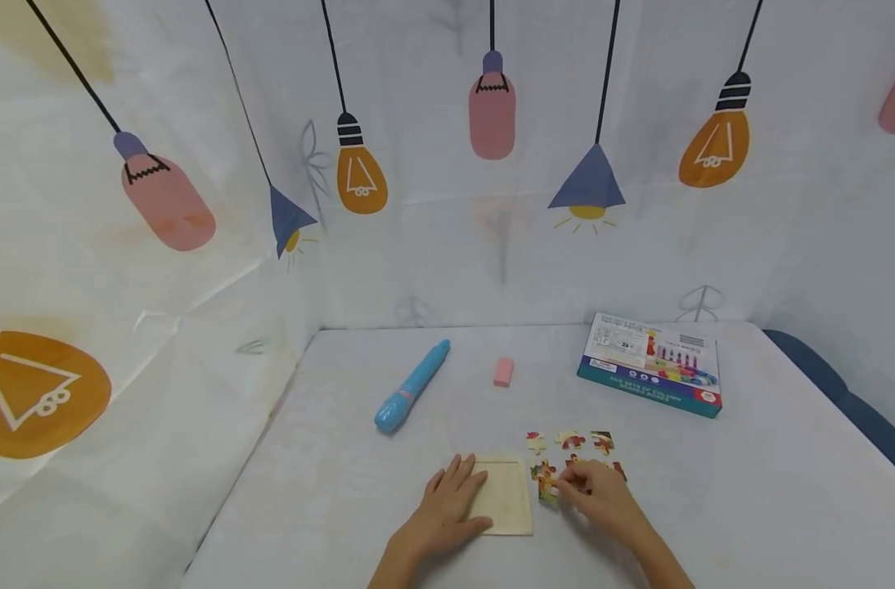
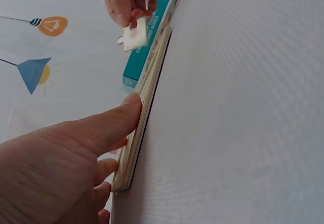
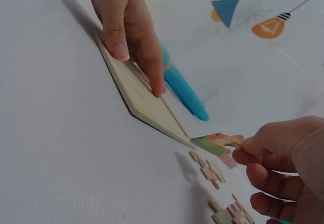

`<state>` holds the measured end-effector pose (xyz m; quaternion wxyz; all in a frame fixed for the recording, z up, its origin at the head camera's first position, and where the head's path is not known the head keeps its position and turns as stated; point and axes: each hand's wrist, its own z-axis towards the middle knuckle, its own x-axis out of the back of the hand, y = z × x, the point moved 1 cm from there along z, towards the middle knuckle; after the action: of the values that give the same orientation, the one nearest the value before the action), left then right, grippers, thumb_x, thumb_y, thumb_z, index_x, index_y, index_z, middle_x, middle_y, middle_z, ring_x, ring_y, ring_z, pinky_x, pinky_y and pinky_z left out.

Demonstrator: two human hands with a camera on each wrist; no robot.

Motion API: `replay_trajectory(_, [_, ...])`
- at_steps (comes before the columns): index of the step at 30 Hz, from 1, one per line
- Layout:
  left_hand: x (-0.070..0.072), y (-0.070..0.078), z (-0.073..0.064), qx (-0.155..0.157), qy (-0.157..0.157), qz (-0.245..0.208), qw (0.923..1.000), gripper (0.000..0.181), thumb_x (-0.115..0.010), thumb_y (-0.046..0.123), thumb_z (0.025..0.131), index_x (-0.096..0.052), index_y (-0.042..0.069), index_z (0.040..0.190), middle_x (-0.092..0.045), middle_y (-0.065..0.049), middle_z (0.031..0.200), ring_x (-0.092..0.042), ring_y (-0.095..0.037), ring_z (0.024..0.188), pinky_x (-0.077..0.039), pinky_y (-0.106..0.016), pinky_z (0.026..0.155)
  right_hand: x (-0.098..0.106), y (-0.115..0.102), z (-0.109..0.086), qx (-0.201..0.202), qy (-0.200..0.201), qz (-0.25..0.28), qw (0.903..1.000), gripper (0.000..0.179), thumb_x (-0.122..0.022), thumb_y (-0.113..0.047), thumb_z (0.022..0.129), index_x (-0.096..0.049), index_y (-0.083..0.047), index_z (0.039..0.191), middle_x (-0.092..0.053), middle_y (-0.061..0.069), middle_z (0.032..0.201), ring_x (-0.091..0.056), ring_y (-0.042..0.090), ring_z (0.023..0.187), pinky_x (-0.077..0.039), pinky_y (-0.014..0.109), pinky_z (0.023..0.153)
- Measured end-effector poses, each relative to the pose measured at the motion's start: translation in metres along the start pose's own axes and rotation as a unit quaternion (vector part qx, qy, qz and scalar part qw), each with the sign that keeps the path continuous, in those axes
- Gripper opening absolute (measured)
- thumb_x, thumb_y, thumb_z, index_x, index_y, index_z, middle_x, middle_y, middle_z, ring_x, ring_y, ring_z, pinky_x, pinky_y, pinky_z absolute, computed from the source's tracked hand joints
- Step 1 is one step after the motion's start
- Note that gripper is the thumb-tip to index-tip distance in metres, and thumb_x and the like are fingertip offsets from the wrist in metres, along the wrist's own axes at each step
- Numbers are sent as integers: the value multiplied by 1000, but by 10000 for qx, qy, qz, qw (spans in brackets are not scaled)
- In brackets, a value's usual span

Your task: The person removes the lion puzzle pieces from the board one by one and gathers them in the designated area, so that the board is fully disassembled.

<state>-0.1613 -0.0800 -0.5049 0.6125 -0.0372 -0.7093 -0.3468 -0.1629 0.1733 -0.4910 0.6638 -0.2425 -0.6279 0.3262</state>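
A pale wooden puzzle tray (image 1: pixel 510 501) lies flat on the white table. My left hand (image 1: pixel 446 505) rests on its left side, fingers spread across the frame and thumb near the lower edge. Between thumb and index finger, my right hand (image 1: pixel 605 497) pinches a puzzle piece (image 3: pixel 215 144) just right of the tray. In the right wrist view this piece is raised, with its green and orange picture showing; its plain pale back faces the left wrist view. Several loose pieces (image 1: pixel 571 440) lie in rows beyond the right hand, which partly hides some of them.
Farther back lie a blue pen-like toy (image 1: pixel 412 388) at the left and a small pink block (image 1: pixel 503 372) in the middle. A teal and white box (image 1: pixel 649 364) is at the back right. Behind the table hangs a white sheet with printed lamps.
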Motion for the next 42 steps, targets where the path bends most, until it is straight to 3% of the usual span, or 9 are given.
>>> replay_trajectory(3, [-1, 1, -1, 16, -35, 66, 10000, 66, -53, 49, 87, -37, 12, 140, -22, -11, 149, -14, -30, 137, -15, -52, 104, 3, 7, 0, 362, -248, -117, 9990, 11, -67, -11, 81, -63, -16, 72, -48, -8, 64, -42, 8, 64, -38, 22, 56])
replay_trajectory(8, [-2, 0, 0, -28, 14, 67, 10000, 66, -53, 48, 87, -37, 12, 140, -22, -11, 149, -14, -30, 137, -15, -52, 104, -1, 13, 1, 1083, -214, -489, 9927, 17, -68, -9, 78, -59, -21, 68, -43, -13, 61, -38, 5, 64, -32, 23, 57])
replay_trajectory(10, [-2, 0, 0, -32, 14, 35, 10000, 65, -54, 47, 87, -38, 12, 140, -22, -11, 150, -13, -30, 137, -14, -52, 104, -4, 14, 2, 1131, -152, -744, 9907, 18, -68, -11, 77, -58, -23, 67, -41, -15, 61, -37, 5, 64, -30, 24, 58])
replay_trajectory(17, [-2, -2, 0, 4, -10, -87, 10000, 66, -54, 48, 87, -38, 12, 140, -21, -10, 150, -12, -29, 138, -13, -52, 105, -12, 14, 2, 733, 39, -1498, 9860, 19, -71, -19, 75, -55, -24, 68, -38, -11, 61, -36, 11, 67, -24, 34, 63])
replay_trajectory(25, [-2, -2, 1, -15, 6, -88, 10000, 66, -54, 49, 87, -38, 12, 139, -22, -11, 150, -12, -30, 138, -14, -53, 104, -13, 16, -1, 1111, -127, -1994, 9735, 32, -74, -53, 67, -56, -29, 80, -41, -15, 78, -37, 11, 79, -30, 37, 70])
replay_trajectory(42, [-3, -3, 1, 29, -26, -134, 9999, 66, -53, 49, 87, -38, 12, 140, -21, -10, 150, -11, -29, 138, -13, -52, 105, -16, 20, -2, 1574, 59, -1912, 9688, 32, -70, -54, 69, -56, -27, 79, -42, -15, 80, -37, 12, 79, -26, 34, 66])
